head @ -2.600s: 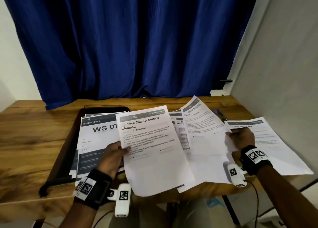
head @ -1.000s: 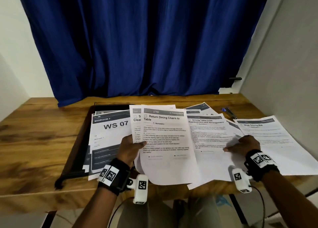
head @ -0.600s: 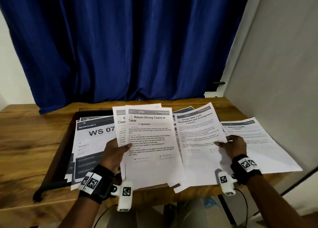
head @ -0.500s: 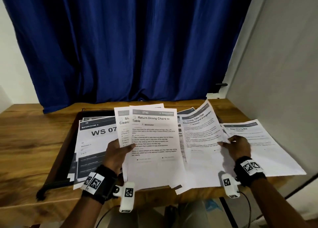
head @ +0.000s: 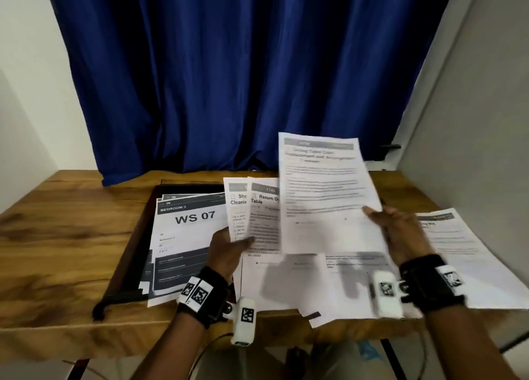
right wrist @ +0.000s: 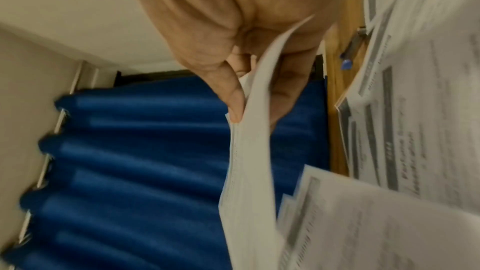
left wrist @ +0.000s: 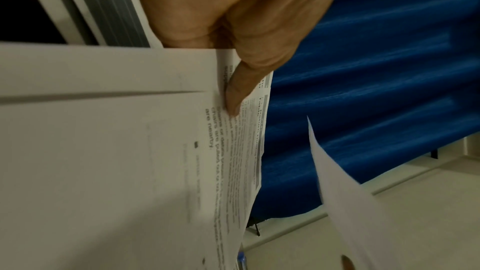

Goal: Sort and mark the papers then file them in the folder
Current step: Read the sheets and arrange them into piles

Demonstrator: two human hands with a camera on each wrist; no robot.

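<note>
White sheet in right-hand pinch

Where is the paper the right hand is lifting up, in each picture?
Head: the lifted sheet stands right of centre, above the table.
Left wrist: its edge shows at lower right.
Right wrist: edge-on at centre, pinched by the right hand.
Shared landmark: the blue curtain.

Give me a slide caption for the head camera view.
Right hand lifts one sheet toward the papers gripped by the left hand, beside the open folder.
</note>
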